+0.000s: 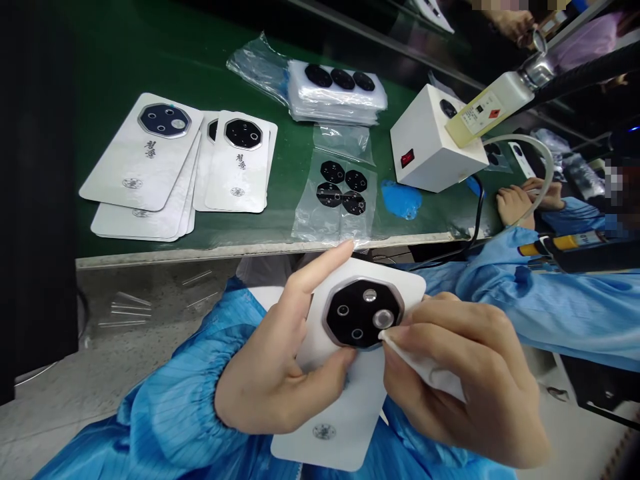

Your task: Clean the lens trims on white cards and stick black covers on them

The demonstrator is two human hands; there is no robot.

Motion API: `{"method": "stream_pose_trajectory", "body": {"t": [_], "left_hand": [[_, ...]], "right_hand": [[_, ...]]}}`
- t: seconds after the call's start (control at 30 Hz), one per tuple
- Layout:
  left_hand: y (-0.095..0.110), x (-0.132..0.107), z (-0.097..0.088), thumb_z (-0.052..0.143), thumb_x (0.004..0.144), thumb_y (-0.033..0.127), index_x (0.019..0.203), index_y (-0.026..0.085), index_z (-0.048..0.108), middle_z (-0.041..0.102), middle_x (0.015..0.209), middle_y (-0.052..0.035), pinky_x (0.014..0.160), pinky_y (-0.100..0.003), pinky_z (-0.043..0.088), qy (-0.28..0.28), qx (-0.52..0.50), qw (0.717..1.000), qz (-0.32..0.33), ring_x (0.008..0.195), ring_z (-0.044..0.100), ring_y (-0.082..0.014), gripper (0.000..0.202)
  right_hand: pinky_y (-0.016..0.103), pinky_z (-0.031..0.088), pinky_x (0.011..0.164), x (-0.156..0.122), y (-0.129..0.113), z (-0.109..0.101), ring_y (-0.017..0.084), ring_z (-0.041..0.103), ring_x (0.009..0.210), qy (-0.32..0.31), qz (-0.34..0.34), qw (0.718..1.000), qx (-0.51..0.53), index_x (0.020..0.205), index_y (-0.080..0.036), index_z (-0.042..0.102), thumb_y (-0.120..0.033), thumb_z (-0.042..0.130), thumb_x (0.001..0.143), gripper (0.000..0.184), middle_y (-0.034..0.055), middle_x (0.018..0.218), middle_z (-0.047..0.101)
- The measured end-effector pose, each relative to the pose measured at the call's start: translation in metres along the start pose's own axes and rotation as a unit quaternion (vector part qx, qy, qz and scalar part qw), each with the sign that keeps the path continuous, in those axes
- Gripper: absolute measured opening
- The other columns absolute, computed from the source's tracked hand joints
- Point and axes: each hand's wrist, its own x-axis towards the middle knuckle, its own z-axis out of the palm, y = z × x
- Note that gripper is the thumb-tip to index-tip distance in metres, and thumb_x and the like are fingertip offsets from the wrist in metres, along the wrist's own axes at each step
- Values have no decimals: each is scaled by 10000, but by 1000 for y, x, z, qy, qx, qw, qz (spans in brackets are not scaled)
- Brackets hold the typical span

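Observation:
My left hand [285,360] is closed around the edges of a white phone back cover [345,427], held tilted over my lap just off the bench edge. On the cover sits a black octagonal camera plate [357,310] with a silver rim and several round lenses. My right hand [465,373] pinches a folded white cloth [430,370]. The cloth's tip touches the lower right part of the camera plate, close to the largest lens. Some of the cloth is hidden inside my right fingers.
White back covers [145,157] lie stacked at the bench's left. Octagonal black lens plates [343,187] rest on clear film beside a blue pad [401,199]. Behind are a packed film stack [337,100], a white box [430,143] and a yellowish liquid bottle [490,107]. A co-worker's hands [523,200] are at right.

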Motion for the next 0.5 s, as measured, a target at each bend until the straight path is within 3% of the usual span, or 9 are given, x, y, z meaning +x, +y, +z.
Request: {"method": "stream_pose_trajectory", "body": {"t": [0.13, 0.3, 0.4, 0.5], "left_hand": [[-1, -2, 0, 529, 812, 113, 1421, 381, 136, 476, 1358, 0, 948, -384, 528, 5, -10, 1000, -6, 1184, 535, -271, 772], [0, -3, -1, 531, 816, 114, 1420, 394, 138, 466, 1380, 17, 943, -370, 536, 14, -1, 1000, -5, 1174, 548, -248, 774], [-1, -4, -1, 544, 809, 140, 1414, 419, 142, 448, 1402, 28, 824, -337, 599, 23, 20, 999, -28, 1179, 546, -265, 779], [-1, -7, 0, 554, 802, 183, 1413, 434, 142, 348, 1473, 39, 608, -259, 630, 46, 51, 997, -46, 1272, 438, -340, 778]], "right_hand": [[304, 451, 492, 0, -1, 3, 123, 526, 589, 16, 9, 1000, 17, 844, -189, 557, -96, 580, 788, 111, 23, 704, 572], [297, 451, 534, -2, 1, 6, 120, 531, 654, 5, 0, 1000, 26, 852, -145, 565, -80, 595, 782, 100, 34, 747, 578], [282, 407, 509, -2, 2, 9, 108, 508, 644, 31, -5, 999, 43, 829, -120, 579, -61, 600, 777, 82, 33, 754, 569], [274, 389, 522, -4, 4, 12, 106, 499, 665, 32, -2, 998, 55, 838, -108, 608, -43, 611, 767, 97, 36, 782, 561]]}}
